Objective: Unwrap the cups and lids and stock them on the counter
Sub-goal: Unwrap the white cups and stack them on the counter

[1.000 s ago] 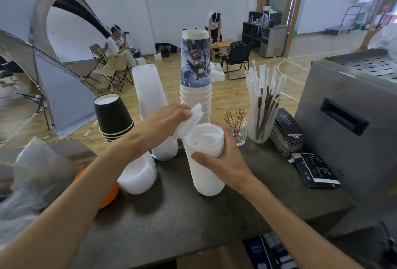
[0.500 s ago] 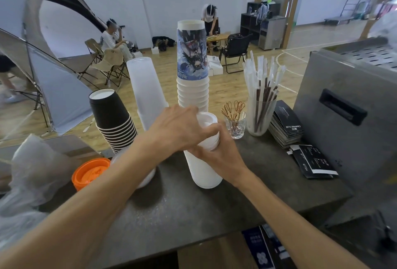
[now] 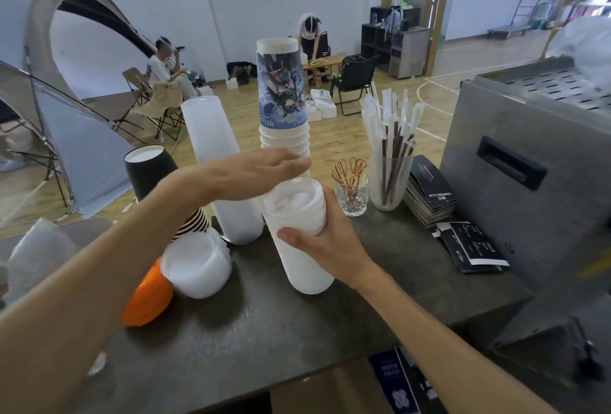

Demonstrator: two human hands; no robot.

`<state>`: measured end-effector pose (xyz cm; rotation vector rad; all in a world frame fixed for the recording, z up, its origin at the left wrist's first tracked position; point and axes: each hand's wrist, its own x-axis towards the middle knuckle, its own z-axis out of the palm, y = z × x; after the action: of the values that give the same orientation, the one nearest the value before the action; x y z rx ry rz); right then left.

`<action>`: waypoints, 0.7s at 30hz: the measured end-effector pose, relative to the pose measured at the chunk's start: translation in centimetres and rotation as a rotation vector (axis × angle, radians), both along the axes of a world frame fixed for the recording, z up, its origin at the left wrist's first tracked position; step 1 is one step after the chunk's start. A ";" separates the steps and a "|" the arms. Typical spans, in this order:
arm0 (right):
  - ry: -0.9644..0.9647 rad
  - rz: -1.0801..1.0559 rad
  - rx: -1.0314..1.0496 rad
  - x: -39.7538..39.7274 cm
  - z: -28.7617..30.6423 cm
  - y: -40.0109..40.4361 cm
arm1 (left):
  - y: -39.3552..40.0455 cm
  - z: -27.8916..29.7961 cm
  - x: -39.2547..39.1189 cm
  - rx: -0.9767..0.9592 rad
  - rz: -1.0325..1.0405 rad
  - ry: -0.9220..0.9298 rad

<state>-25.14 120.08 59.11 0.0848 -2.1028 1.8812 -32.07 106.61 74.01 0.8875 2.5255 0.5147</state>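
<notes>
White plastic lid stack [image 3: 299, 232]; dark grey stone counter [image 3: 251, 331]; black paper cups [image 3: 155, 175] with white-striped rims; orange plastic lid [image 3: 148, 301]; tall white cup stack [image 3: 282, 106] printed with blue illustration; copper-coloured wire clips [image 3: 350, 170].

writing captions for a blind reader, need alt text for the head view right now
A person's right hand grips a tall white lid stack on a dark counter, while the left hand hovers flat over its top. Cup stacks, a straw jar and cards stand behind.

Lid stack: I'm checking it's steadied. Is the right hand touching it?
Touching. The head view shows the right hand wrapped around the lid stack, thumb lying across its front and fingers behind.
</notes>
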 end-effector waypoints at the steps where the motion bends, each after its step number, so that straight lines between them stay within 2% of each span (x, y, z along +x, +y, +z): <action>1: 0.003 0.001 -0.008 0.0 -0.1 0.1 | -0.4 0.1 0.2 0.019 -0.033 -0.018; 5: -0.009 0.030 -0.019 -0.1 -0.1 0.1 | -0.7 -1.3 0.5 -0.101 -0.148 0.056; 14: -0.016 0.013 0.063 -0.1 0.2 -0.4 | -0.9 -1.1 0.3 -0.084 -0.113 0.113; 18: -0.015 -0.001 0.103 0.3 0.2 -1.0 | -2.1 -1.7 1.4 0.011 -0.104 0.192; 21: 0.002 -0.037 0.099 0.3 0.2 -0.6 | -2.8 -1.9 2.0 0.153 -0.115 0.364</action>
<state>-24.87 119.48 59.28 0.0697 -2.1805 1.7553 -30.04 103.78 72.15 1.2764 2.7614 0.5584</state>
